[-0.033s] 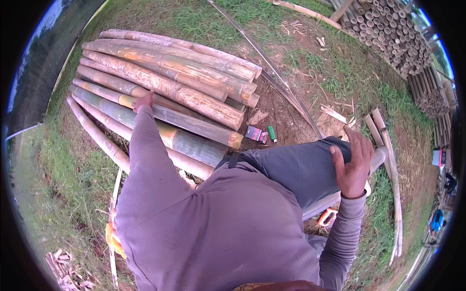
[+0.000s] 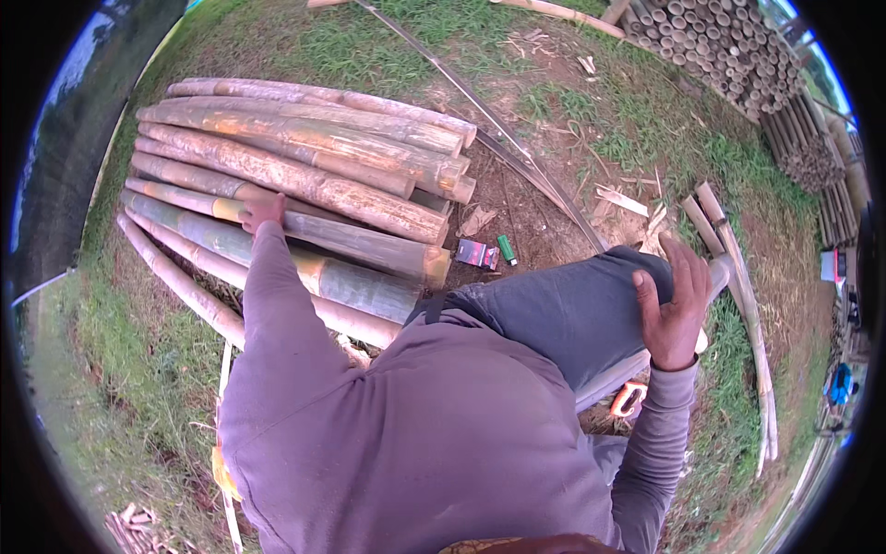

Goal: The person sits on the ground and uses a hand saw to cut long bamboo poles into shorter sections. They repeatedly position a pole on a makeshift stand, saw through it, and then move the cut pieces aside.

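Well, left hand [image 2: 264,212] touches a bamboo pole [image 2: 362,243] — right hand [image 2: 673,312] by knee [image 2: 616,282].

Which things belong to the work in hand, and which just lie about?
Likely belonging:
long greyish bamboo pole under left hand
brownish round bamboo poles alongside

Apparently lying about:
flat dark-and-pink packet
small green oblong object
pale wood scraps
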The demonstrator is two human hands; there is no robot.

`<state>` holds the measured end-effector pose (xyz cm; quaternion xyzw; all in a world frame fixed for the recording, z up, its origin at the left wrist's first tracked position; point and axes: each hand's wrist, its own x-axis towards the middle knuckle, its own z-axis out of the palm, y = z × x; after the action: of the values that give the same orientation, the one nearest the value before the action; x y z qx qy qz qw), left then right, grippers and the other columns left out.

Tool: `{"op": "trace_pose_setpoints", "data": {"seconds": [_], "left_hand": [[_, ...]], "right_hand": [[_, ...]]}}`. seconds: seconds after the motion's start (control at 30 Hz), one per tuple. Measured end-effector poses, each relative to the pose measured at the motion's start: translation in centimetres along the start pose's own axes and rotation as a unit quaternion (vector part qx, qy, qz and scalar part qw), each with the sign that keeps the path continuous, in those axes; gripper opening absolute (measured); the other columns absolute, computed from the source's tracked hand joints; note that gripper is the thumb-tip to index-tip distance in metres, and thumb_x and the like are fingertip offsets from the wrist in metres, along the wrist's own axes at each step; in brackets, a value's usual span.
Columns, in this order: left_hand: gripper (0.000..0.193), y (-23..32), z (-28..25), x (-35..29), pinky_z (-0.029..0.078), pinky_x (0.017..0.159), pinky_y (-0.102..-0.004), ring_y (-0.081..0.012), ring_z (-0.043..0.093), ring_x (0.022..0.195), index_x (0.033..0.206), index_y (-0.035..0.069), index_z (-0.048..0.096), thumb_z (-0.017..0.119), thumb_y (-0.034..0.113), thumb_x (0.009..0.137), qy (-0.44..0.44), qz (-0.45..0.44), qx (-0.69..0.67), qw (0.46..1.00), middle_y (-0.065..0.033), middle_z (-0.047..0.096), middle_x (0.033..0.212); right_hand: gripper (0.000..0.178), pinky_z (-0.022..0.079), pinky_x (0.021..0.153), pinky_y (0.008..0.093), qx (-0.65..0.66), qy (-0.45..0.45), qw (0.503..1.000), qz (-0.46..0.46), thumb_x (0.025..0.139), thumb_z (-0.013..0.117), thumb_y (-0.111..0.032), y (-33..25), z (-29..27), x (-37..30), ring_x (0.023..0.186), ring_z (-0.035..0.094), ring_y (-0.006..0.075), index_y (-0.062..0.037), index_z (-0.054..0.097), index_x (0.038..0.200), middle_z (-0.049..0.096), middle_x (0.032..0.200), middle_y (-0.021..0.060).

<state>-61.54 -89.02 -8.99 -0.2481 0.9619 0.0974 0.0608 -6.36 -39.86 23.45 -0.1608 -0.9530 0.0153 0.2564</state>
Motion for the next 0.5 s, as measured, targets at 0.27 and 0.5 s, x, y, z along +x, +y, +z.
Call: {"op": "trace_pose_setpoints", "data": {"seconds": [0.27, 0.5], "left_hand": [[0.094, 8.3, -0.8, -5.6, 0.032, 0.117, -0.0613, -0.0418, 0.033, 0.15, 0.159, 0.019, 0.043, 0.063, 0.075, 0.087, 0.156, 0.009, -0.072, 0.985, -0.0183, 0.034, 0.165], [0.058, 35.7, -2.6, -31.4, 0.042, 0.113, -0.0494, -0.0383, 0.055, 0.132, 0.141, 0.006, 0.06, 0.075, 0.037, 0.094, 0.182, 0.655, -0.289, 0.674, -0.021, 0.061, 0.14]], "right_hand": [[0.044, 0.055, 0.095, 0.0437, 0.028, 0.082, 0.852, 0.517, 0.101, 0.069, -0.03, 12.1, 2.0, -23.5, 0.108, 0.071, 0.0347, 0.0021, 0.068, 0.13, 0.073, 0.114, 0.0231], [0.042, 0.058, 0.092, 0.0406, 0.035, 0.104, 0.64, 0.761, 0.094, 0.071, -0.032, 8.1, 15.3, -47.3, 0.099, 0.077, 0.0321, 0.0004, 0.075, 0.121, 0.079, 0.106, 0.0217]]}}
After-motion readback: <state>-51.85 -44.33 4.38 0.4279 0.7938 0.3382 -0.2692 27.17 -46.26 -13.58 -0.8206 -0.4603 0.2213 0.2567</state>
